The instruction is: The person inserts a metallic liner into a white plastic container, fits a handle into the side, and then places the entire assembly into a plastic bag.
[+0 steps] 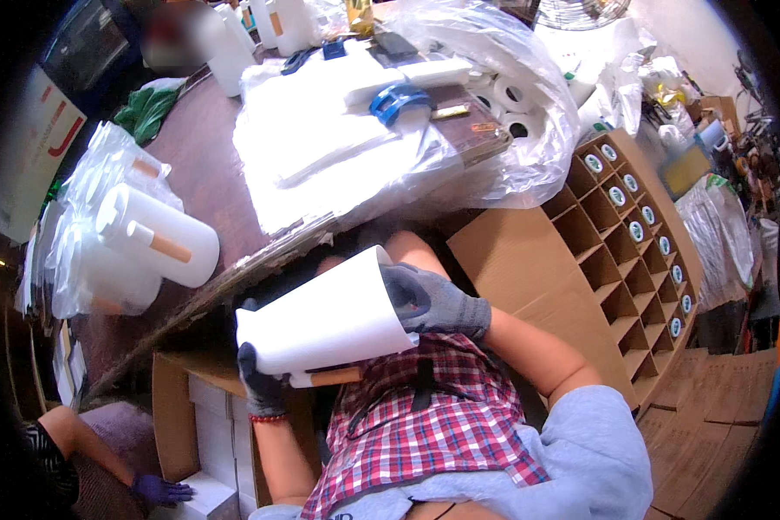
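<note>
A white tapered jug (321, 316) with a wood-coloured handle (334, 376) lies on its side in the air above my lap. My left hand (263, 381), in a dark grey glove, is closed round its narrower end, with the thumb on the near side. At the wide end is my gloved right hand (438, 303), its fingers curled at the rim; the fingertips are partly hidden, and I cannot tell how far they go inside. On the table's left stand similar white jugs (169, 238), some wrapped in clear plastic.
White sheets (308, 147) and a blue tape roll (400, 102) lie on the table (221, 173). To the right stands a divided carton (594, 230) with several capped items. A co-worker's gloved hand (160, 490) touches a white box (206, 498) at lower left.
</note>
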Demonstrator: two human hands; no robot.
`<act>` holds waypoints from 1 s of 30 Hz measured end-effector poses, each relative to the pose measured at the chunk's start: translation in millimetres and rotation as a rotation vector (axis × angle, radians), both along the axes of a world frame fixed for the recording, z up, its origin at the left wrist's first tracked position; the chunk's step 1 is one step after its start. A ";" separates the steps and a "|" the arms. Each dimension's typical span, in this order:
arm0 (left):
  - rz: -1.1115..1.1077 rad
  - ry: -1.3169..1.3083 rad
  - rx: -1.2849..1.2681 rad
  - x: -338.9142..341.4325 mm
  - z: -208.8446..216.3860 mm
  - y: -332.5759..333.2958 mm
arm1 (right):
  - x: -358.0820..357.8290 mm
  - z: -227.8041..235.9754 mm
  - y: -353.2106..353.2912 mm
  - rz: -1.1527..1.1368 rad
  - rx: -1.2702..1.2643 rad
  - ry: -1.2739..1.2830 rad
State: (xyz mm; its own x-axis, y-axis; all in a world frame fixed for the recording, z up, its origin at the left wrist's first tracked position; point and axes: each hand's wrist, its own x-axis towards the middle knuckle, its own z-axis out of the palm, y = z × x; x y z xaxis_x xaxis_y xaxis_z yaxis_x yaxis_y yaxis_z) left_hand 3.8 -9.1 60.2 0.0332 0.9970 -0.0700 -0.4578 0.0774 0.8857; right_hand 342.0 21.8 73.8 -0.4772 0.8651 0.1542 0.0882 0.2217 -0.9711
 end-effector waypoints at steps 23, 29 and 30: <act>0.184 -0.180 -0.320 -14.0 -78.6 9.7 | 356.2 -174.8 333.4 -0.914 -0.161 -1.380; 0.126 -0.083 -0.423 3.5 -70.1 32.0 | 443.9 -233.8 310.0 -1.117 -0.448 -1.586; 0.126 -0.049 -0.434 5.9 -61.8 37.4 | 443.7 -237.5 310.5 -1.040 -0.401 -1.569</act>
State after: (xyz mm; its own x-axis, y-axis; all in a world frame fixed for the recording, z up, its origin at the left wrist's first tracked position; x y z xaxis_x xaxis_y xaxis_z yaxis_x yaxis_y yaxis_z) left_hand 9.7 28.3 -1.6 -0.0730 0.8721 -0.4838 -0.5282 0.3777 0.7605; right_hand 785.7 332.3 -163.8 0.6791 0.7290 -0.0861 0.7334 -0.6685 0.1238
